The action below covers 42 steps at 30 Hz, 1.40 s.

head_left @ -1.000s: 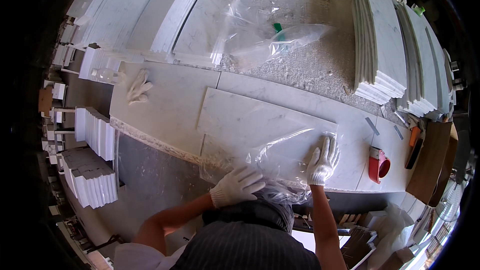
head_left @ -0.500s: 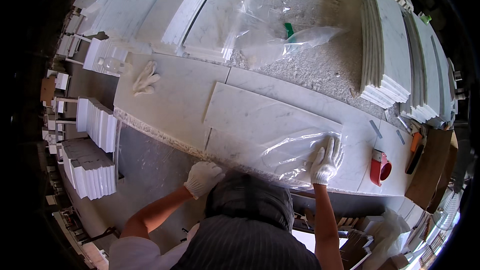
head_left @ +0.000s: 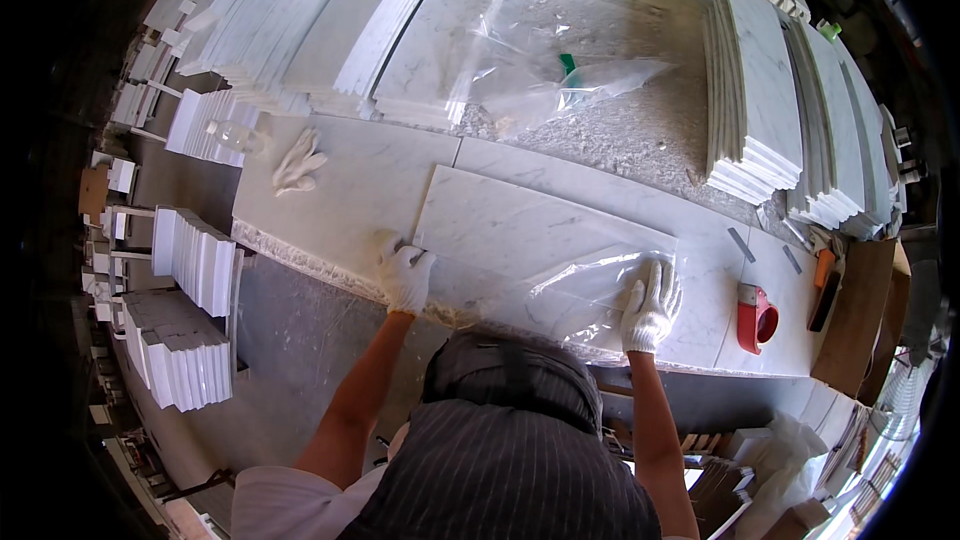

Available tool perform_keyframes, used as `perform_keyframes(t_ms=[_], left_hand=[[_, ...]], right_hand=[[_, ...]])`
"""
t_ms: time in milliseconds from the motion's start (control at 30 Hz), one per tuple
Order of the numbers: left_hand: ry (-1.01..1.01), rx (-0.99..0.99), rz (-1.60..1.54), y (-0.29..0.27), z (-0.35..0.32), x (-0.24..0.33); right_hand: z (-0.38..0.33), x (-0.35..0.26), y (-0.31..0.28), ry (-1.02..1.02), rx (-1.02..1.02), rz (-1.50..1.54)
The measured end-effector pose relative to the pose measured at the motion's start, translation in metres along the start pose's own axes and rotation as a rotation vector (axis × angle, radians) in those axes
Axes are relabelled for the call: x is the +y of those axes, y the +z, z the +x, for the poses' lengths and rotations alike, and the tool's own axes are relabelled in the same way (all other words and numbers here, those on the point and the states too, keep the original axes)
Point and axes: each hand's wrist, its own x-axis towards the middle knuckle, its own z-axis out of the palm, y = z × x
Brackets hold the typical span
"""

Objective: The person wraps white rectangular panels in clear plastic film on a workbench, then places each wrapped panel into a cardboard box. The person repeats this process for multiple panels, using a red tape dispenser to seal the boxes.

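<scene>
A pale grey-veined marble slab lies on larger slabs along the near side of the worktop. Clear plastic film covers part of its right side, wrinkled and shiny. My right hand, in a white knit glove, presses flat on the film near the slab's right end, fingers stretched out. At the slab's left end is my gloved left hand, its fingers bent but apart, close to the edge; whether it touches the slab I cannot tell.
A red tape dispenser stands to the right, near two grey strips and a cardboard box. Loose gloves and a clear bottle lie at left. Beyond are marble stacks and loose plastic film with a green piece.
My left hand has moved forward from the worktop's near edge to the slab's left end, its fingers opening from a curl. My right hand stays nearly in place on the film.
</scene>
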Motion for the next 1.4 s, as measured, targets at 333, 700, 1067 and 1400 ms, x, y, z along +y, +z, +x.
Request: perform_keyframes(t_ms=[333, 700, 1067, 1400], left_hand=[[-0.263, -0.288, -0.017, -0.017, 0.023, -0.007], [-0.089, -0.250, -0.162, 0.013, 0.031, -0.010], [-0.262, -0.385, 0.022, -0.013, 0.029, 0.015], [-0.305, -0.450, 0.073, -0.031, 0.024, -0.005]], right_hand=[[0.004, -0.002, -0.002, -0.048, 0.043, 0.119], [0.013, -0.002, 0.001, -0.069, 0.085, 0.171], [0.021, 0.001, -0.002, -0.071, 0.039, 0.159], [0.020, 0.000, -0.003, -0.070, 0.013, 0.150]])
